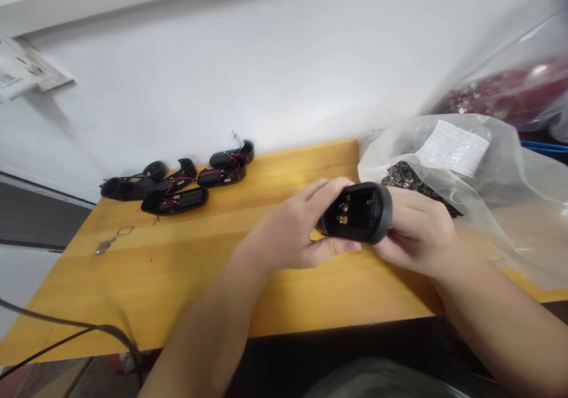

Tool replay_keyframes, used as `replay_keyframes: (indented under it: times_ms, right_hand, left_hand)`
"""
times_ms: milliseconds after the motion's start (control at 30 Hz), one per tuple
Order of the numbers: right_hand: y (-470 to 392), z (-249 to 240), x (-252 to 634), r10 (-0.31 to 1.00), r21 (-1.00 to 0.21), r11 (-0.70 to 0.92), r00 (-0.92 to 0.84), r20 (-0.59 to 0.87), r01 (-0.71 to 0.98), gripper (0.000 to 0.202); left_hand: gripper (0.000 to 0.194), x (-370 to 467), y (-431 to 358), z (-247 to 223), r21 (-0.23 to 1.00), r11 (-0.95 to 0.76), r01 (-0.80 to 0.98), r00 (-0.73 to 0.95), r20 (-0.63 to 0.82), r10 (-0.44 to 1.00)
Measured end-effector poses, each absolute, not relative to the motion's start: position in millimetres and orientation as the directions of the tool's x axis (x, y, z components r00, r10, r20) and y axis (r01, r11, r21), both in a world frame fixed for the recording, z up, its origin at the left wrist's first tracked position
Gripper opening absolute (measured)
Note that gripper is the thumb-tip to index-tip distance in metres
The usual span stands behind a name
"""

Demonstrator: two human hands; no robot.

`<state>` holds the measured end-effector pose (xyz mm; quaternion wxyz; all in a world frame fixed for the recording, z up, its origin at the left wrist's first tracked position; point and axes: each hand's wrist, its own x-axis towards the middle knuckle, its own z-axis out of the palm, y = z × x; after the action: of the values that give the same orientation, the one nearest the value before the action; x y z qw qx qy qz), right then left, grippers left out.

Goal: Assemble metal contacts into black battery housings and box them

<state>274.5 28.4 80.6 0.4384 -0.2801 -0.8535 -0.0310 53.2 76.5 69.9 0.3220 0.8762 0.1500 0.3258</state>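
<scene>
A hollow black plastic housing (355, 213) with an oval rim is held above the table, its open end turned toward me. Small shiny metal pieces show inside it. My left hand (297, 223) is closed round its left side, fingers on top and thumb underneath. Against the right side, my right hand (419, 232) is closed with its fingers curled; the fingertips are hidden behind the housing, so any small part in them cannot be seen.
On the wooden table (186, 280), several black housings (175, 200) with red wires lie at the back left. Keys (105, 245) lie near the left edge. A clear plastic bag (501, 209) with dark small parts and a paper label (455, 146) is at right. Black cables (57, 322) cross the lower left.
</scene>
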Motion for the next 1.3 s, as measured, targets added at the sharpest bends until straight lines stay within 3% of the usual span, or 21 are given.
replay_keyframes:
  times_ms: [433, 633, 767, 833, 1000, 1133, 1300]
  right_hand:
    - [25, 74, 272, 0.524, -0.299, 0.816, -0.413, 0.745, 0.496, 0.026]
    - [20, 75, 271, 0.669, -0.556, 0.738, -0.309, 0.676, 0.381, 0.023]
    - [20, 82, 269, 0.861, -0.873, 0.469, -0.286, 0.420, 0.133, 0.022]
    - [22, 86, 269, 0.895, -0.950, 0.311, -0.331, 0.299, -0.018, 0.020]
    - [28, 83, 273, 0.893, -0.972, 0.088, -0.415, 0.173, -0.216, 0.021]
    - [31, 74, 275, 0.873, -0.913, -0.186, -0.488, 0.015, -0.362, 0.019]
    - [32, 72, 272, 0.852, -0.892, -0.324, -0.506, -0.130, -0.316, 0.033]
  left_hand:
    - [0.050, 52, 69, 83, 0.625, -0.762, 0.168, 0.788, 0.380, 0.485]
    - [0.052, 53, 72, 77, 0.585, -0.807, 0.083, 0.773, 0.473, 0.422]
    - [0.052, 53, 74, 74, 0.582, -0.812, 0.039, 0.776, 0.495, 0.392]
    - [0.054, 54, 73, 74, 0.591, -0.807, 0.015, 0.775, 0.502, 0.383]
    - [0.053, 56, 71, 74, 0.619, -0.785, -0.032, 0.758, 0.527, 0.385]
    - [0.057, 59, 72, 69, 0.585, -0.804, -0.101, 0.716, 0.604, 0.350]
    - [0.061, 65, 72, 61, 0.648, -0.742, -0.170, 0.680, 0.622, 0.388]
